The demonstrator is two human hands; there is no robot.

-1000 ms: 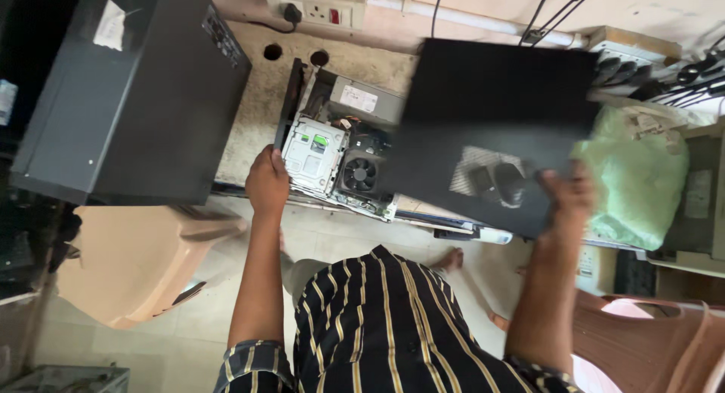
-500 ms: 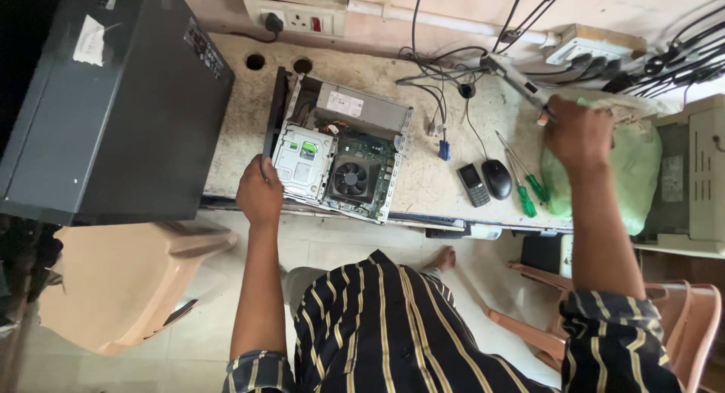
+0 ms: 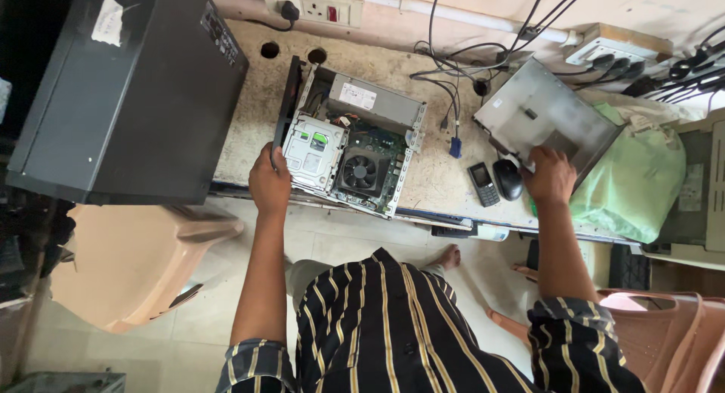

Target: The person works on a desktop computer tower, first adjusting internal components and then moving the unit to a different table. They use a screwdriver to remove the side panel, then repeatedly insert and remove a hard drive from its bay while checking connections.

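two hands apart, left hand (image 3: 269,183) on open computer case (image 3: 349,140), right hand (image 3: 550,175) on metal panel (image 3: 544,117)

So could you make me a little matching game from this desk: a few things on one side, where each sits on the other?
Things:
1. open computer case
2. side panel
3. mouse
4. green bag

Places:
A. under the right hand
B. far right of the desk
C. held by the left hand
D. beside the small phone

Pairs: 1-C, 2-A, 3-D, 4-B

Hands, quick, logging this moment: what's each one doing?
Left hand: gripping the open computer case at its corner.
Right hand: holding the grey side panel.
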